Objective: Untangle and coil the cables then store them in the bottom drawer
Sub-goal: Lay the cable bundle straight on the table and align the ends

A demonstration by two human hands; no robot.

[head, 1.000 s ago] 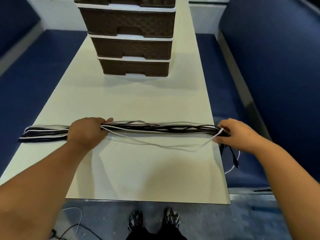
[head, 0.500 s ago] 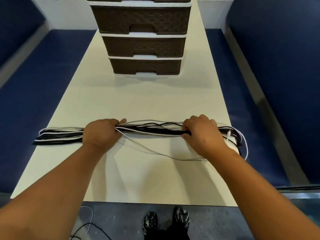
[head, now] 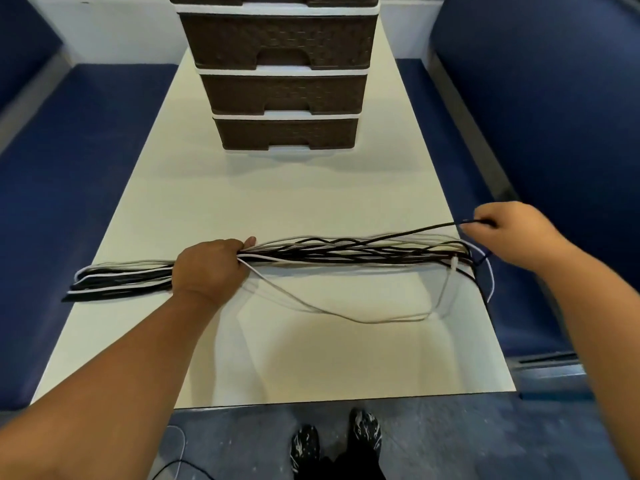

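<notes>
Evidently the untangling step is in hand: the bundle of cables (head: pixel 346 252) lies straight across the middle of the frame on the tabletop (head: pixel 311 188), clamped near its left third by the curled fingers of the left hand (head: pixel 211 268), while a single black cable (head: pixel 415 231) is pinched and lifted clear by the right hand (head: pixel 512 233) at centre right. Next, that strand would probably need drawing free rightward without dragging its neighbours. Loops already hang past the tabletop's right edge, whereas open surface remains before the closed bottom drawer (head: pixel 287 133), upper centre.
</notes>
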